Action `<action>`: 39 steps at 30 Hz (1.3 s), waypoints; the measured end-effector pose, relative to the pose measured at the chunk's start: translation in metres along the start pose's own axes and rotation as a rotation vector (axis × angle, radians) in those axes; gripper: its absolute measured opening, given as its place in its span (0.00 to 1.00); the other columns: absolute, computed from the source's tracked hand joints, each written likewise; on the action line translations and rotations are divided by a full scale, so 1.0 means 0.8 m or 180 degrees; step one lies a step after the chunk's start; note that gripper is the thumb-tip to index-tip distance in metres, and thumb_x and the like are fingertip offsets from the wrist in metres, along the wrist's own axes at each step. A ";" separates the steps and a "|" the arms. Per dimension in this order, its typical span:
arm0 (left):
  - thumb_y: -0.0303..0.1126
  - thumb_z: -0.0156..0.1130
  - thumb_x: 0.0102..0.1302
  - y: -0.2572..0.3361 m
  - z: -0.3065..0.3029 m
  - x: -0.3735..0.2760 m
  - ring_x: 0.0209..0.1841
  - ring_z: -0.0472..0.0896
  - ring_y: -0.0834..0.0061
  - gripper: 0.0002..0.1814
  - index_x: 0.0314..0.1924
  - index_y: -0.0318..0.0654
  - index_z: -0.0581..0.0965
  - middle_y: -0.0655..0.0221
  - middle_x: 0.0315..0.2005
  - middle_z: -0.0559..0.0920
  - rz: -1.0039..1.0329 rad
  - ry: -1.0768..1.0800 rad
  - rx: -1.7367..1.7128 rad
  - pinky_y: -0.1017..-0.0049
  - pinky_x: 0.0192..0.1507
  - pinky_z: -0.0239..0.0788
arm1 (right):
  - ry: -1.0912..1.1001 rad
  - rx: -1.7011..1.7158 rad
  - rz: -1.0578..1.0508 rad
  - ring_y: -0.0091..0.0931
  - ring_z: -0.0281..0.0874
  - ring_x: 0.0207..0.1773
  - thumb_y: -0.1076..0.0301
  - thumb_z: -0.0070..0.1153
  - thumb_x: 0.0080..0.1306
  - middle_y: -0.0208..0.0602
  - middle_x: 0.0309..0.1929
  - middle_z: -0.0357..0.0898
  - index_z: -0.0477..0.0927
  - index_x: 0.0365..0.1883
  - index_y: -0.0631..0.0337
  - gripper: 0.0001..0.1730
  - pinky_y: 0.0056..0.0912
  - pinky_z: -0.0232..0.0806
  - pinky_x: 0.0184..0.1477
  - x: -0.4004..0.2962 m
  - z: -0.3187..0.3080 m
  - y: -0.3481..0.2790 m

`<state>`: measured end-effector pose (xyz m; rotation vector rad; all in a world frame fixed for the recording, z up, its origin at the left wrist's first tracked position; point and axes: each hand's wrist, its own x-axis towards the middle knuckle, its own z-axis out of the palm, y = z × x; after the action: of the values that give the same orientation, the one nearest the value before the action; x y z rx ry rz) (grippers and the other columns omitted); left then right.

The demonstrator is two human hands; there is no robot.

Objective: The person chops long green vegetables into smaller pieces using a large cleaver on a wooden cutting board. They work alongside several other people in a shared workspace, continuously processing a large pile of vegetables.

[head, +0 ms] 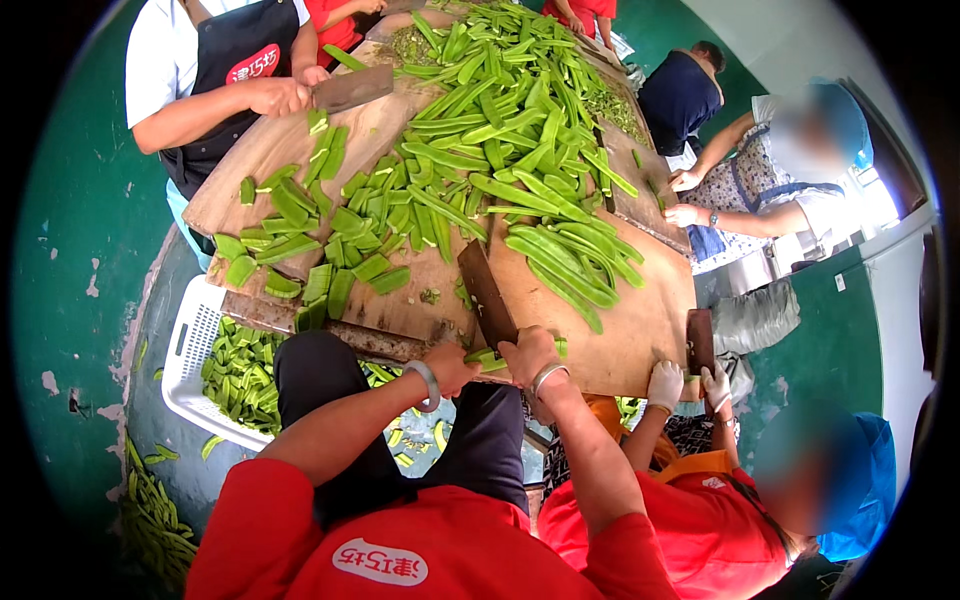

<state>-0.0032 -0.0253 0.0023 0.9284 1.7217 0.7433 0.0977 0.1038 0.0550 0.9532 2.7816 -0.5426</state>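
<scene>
My right hand (534,354) grips the handle of a cleaver (486,296), whose dark blade points away from me over the wooden board. At the board's near edge, my left hand (448,369) holds one end of a flat green bean pod (487,360). The cleaver lies across this pod, and part of it (561,346) shows beyond my right hand. Whole pods (562,270) lie ahead and to the right on the wooden work table (645,322). Cut pieces (360,232) are scattered to the left.
A white plastic basket (180,375) of cut pods stands below the table's left edge. Co-workers surround the table; one at left holds a cleaver (354,88), and a gloved one at right holds another (700,341). More pods (154,517) lie on the floor.
</scene>
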 end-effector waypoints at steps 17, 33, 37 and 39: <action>0.48 0.47 0.55 -0.019 0.016 0.018 0.27 0.78 0.55 0.23 0.22 0.34 0.78 0.55 0.19 0.78 0.0399 0.0585 0.0918 0.61 0.35 0.68 | 0.1144 -0.0285 -0.0308 0.38 0.73 0.15 0.61 0.53 0.56 0.52 0.12 0.70 0.76 0.22 0.74 0.19 0.35 0.67 0.21 -0.003 0.013 0.035; 0.47 0.48 0.55 -0.027 0.016 0.019 0.34 0.77 0.53 0.22 0.26 0.32 0.78 0.52 0.26 0.79 0.0301 0.0560 0.0934 0.60 0.41 0.67 | 0.0560 -0.0911 -0.0809 0.34 0.77 0.21 0.61 0.47 0.59 0.50 0.18 0.75 0.77 0.26 0.70 0.17 0.35 0.70 0.27 -0.002 -0.006 0.021; 0.45 0.51 0.55 -0.018 0.013 0.019 0.40 0.76 0.53 0.21 0.33 0.31 0.79 0.50 0.33 0.79 0.0198 0.0533 0.1030 0.63 0.45 0.67 | 0.0087 0.0015 0.0165 0.35 0.75 0.16 0.60 0.50 0.58 0.48 0.13 0.73 0.76 0.24 0.73 0.19 0.35 0.69 0.23 0.009 0.001 0.012; 0.45 0.51 0.55 -0.010 0.009 0.012 0.40 0.76 0.52 0.22 0.32 0.31 0.79 0.50 0.33 0.79 0.0121 0.0501 0.1071 0.62 0.45 0.67 | 0.0160 0.0040 0.0121 0.34 0.75 0.15 0.60 0.49 0.58 0.47 0.12 0.72 0.76 0.22 0.73 0.20 0.33 0.70 0.24 0.001 -0.016 0.001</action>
<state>-0.0001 -0.0206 -0.0115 1.1579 2.0126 0.5720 0.0975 0.1096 0.0667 1.0342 2.8007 -0.5385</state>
